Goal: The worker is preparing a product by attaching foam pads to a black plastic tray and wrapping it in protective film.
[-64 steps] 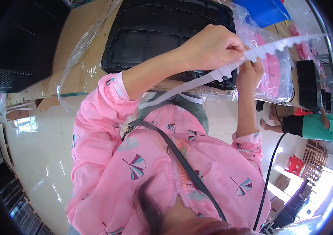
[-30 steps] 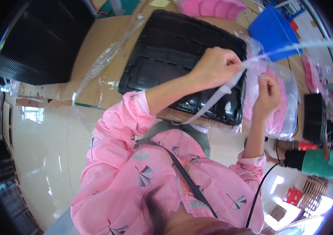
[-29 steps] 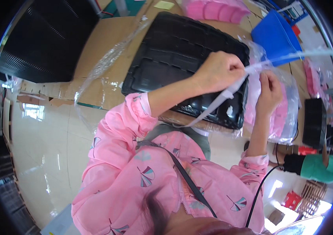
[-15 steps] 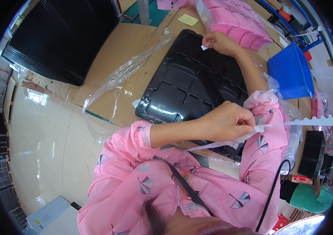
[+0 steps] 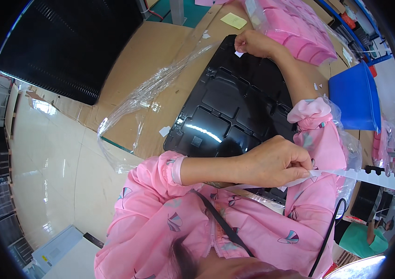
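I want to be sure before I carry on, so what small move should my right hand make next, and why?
Perhaps lower the small white piece onto the black plastic tray: your right hand pinches it at the tray's far end, though I can't tell whether it touches. Your left hand grips the white strip.

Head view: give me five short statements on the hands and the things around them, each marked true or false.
1. The left hand pinches a long white notched strip. True.
2. The right hand is empty. False: it holds a small white piece.
3. A yellow paper note lies beyond the black moulded plastic tray. True.
4. The blue plastic bin stands left of the tray. False: it stands to the right.
5. A person in a green top shows at the lower right. True.
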`<state>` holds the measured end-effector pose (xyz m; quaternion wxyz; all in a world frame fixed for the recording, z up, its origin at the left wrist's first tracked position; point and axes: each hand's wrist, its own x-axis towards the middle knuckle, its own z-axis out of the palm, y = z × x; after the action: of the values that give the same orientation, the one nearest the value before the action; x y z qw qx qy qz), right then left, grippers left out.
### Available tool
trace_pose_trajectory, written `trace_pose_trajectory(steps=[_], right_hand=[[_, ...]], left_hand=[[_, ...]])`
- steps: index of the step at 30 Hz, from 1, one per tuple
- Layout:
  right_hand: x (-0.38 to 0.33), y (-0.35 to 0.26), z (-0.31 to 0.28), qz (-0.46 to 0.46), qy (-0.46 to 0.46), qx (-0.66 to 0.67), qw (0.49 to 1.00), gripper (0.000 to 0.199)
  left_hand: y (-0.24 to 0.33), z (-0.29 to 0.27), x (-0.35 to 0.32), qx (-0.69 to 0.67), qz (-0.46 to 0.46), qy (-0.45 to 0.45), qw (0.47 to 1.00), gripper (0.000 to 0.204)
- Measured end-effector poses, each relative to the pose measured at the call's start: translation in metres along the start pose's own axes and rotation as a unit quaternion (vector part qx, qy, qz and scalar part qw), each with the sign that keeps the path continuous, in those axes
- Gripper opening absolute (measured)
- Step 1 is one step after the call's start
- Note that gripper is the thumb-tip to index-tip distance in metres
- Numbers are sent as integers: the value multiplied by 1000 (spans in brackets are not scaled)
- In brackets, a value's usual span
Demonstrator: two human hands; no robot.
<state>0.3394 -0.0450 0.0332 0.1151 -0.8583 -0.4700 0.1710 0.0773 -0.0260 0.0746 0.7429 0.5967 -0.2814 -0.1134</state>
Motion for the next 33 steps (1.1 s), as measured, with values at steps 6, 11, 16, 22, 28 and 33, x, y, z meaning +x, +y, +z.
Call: trace_pose_trajectory(steps=[6,11,16,22,28,33], right_hand=[[11,-9,8,-3,21,-86,996,10],[-10,-16,15,87,149,-124,977,17],[-44,10,27,64,332,-26,941,25],[-192,-37,37,134,507,250,814,22],[-281,-113,81,61,640,118,757,18],[-285,-138,84,-18,584,28,811,26]], left_hand=[[-5,-2,-4,12,15,19,1000,11],[3,1,-1,23,-4,5,1000,11],[-8,3,4,113,88,77,987,10],[-14,-12,26,126,46,146,980,11],[-19,2,39,205,59,177,961,14],[-20,20,40,222,56,186,955,15]])
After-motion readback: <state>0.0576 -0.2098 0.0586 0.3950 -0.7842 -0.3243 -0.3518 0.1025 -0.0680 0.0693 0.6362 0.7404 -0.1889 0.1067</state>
